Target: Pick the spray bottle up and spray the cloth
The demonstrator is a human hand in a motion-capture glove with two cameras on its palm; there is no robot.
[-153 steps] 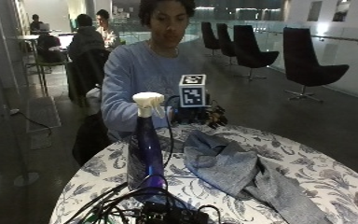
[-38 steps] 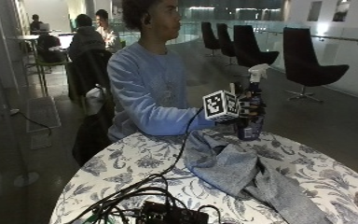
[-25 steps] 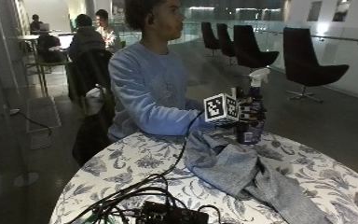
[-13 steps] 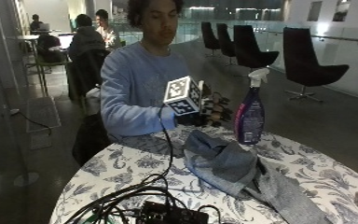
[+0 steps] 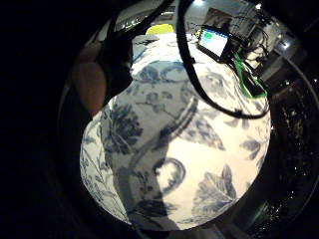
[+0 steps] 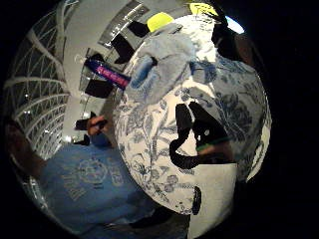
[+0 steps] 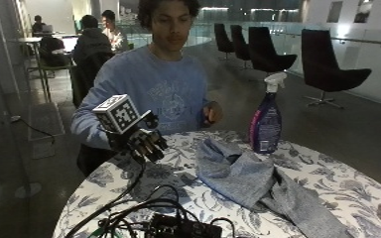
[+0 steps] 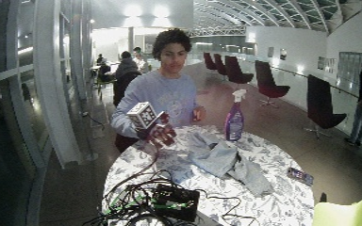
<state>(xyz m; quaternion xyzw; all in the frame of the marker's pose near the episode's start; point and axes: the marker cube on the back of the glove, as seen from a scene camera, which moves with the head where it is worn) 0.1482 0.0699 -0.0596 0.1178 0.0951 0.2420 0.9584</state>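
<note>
Now the bottle (image 7: 266, 120) stands upright at 12 o'clock of the cloth (image 7: 256, 181), untouched. At 9 o'clock, the right hand (image 7: 146, 144) hovers over the surface (image 7: 349, 191), fingers loosely bent, holding nothing. Spraying seems finished; next, probably only rest the hand.

The person wears a light blue long-sleeved sweatshirt (image 7: 154, 94) with a pale circular print and lettering across the chest. The right hand (image 7: 144, 143) is covered by a black glove with black straps. The other hand (image 7: 210, 114) is bare.
</note>
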